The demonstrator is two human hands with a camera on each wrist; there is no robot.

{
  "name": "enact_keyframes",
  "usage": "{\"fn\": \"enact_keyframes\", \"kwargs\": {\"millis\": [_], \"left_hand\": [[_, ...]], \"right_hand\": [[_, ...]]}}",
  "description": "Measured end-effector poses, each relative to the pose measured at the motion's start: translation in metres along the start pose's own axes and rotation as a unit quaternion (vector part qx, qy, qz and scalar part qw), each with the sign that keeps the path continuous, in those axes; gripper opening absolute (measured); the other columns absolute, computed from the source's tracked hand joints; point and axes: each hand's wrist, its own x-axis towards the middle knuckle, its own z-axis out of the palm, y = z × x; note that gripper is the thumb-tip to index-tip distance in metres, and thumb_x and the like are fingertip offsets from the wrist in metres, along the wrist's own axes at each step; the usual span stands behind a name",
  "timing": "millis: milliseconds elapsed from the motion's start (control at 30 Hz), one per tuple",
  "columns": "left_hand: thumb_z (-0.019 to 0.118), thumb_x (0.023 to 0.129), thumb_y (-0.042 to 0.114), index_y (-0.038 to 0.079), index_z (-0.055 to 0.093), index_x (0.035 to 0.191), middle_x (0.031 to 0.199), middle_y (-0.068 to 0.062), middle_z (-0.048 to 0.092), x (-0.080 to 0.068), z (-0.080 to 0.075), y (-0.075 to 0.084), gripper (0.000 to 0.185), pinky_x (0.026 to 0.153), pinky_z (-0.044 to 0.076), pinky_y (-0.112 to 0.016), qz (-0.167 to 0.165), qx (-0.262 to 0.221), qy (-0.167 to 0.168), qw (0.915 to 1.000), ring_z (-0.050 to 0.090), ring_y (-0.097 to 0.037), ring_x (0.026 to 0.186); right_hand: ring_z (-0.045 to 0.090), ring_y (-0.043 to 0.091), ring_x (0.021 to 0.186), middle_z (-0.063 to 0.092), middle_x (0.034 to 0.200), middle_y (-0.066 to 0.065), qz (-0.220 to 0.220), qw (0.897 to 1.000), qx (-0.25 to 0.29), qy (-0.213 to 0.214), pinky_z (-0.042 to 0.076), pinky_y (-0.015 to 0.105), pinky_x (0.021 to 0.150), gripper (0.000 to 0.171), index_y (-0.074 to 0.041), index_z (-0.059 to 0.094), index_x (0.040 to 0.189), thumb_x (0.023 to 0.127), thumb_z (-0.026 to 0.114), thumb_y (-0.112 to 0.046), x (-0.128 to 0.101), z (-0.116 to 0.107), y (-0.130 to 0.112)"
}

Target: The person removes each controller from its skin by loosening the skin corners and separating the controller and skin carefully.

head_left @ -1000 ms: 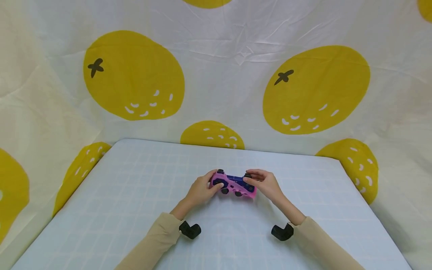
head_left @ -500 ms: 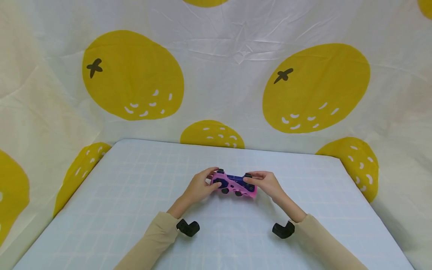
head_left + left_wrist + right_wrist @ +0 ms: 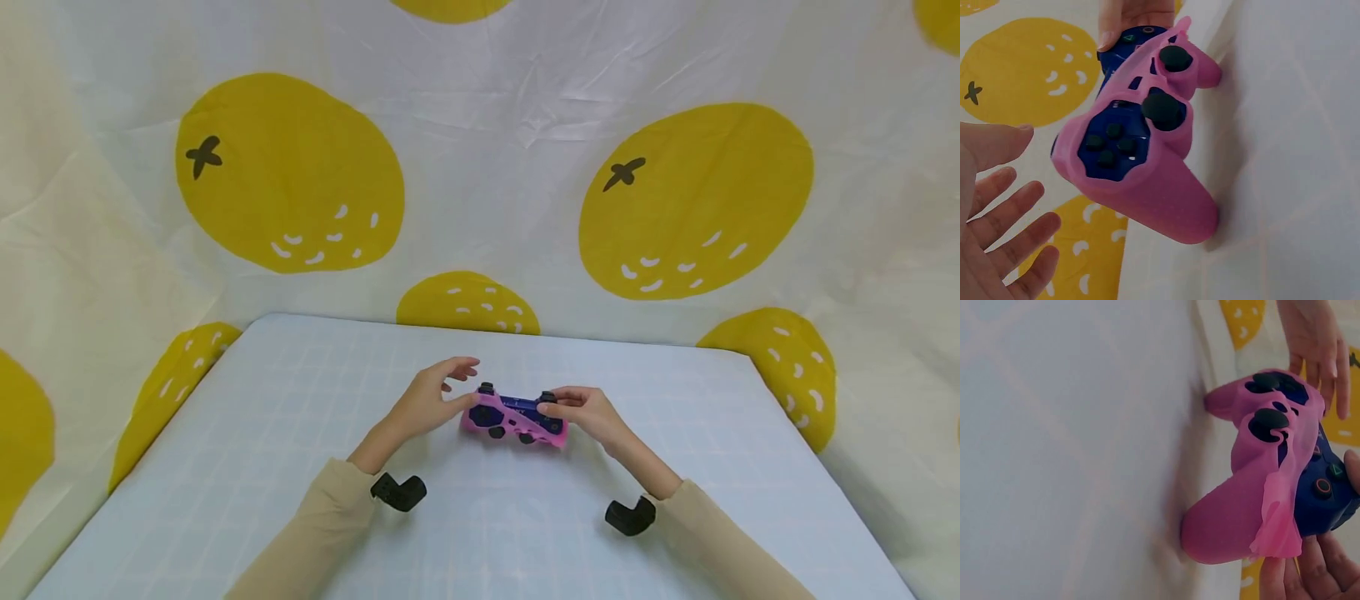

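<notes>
A dark blue game controller (image 3: 517,406) lies near the middle of the table, tilted, its grips down on the surface. A pink silicone cover (image 3: 1166,194) wraps its left half. On the right half the cover is bunched below the blue face, with its edge folded over in the right wrist view, leaving buttons bare. My right hand (image 3: 592,412) pinches the controller's upper right corner, thumb on top and fingers behind. My left hand (image 3: 423,402) is beside the left end, fingers spread and relaxed, apart from the controller in the left wrist view.
The table (image 3: 300,417) has a pale checked cloth. Behind it hangs a white curtain (image 3: 487,183) with large yellow fruit prints. Black wrist cameras (image 3: 399,492) sit at both beige sleeves (image 3: 315,525).
My left hand has let go of the controller's left end and moved away to the left, its fingers opening. The right hand keeps its hold; the controller stays nearly in place.
</notes>
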Motion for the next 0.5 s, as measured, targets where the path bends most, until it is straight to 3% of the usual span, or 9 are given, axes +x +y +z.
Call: {"fn": "enact_keyframes", "kwargs": {"millis": [233,367,500], "left_hand": [[0.068,0.089,0.021,0.01,0.056,0.131,0.121,-0.006,0.065,0.012,-0.011,0.016,0.045,0.103,0.043,-0.047,0.023,0.029,-0.088,0.9954,0.057,-0.022,0.115],[0.067,0.09,0.019,0.012,0.053,0.134,0.119,-0.004,0.067,0.023,-0.015,0.022,0.047,0.106,0.042,-0.046,0.041,0.002,-0.155,0.9871,0.058,-0.02,0.117],[0.069,0.088,0.017,0.015,0.05,0.136,0.118,-0.001,0.067,0.032,-0.02,0.026,0.051,0.107,0.042,-0.042,0.024,-0.024,-0.208,0.9775,0.058,-0.019,0.119]], "right_hand": [[0.062,0.019,0.105,0.07,0.114,0.012,-0.003,1.0,0.002,-0.004,0.043,0.052,0.101,0.048,-0.002,0.062,0.123,0.087,0.07,-0.033,-0.004,0.0,0.001],[0.063,0.018,0.102,0.07,0.114,0.012,-0.004,1.0,-0.001,-0.003,0.044,0.051,0.1,0.049,-0.002,0.062,0.123,0.087,0.07,-0.034,-0.003,0.001,-0.001],[0.063,0.017,0.1,0.07,0.114,0.012,-0.001,1.0,-0.001,-0.002,0.046,0.048,0.099,0.049,-0.003,0.063,0.123,0.086,0.071,-0.035,-0.002,0.003,-0.004]]}}
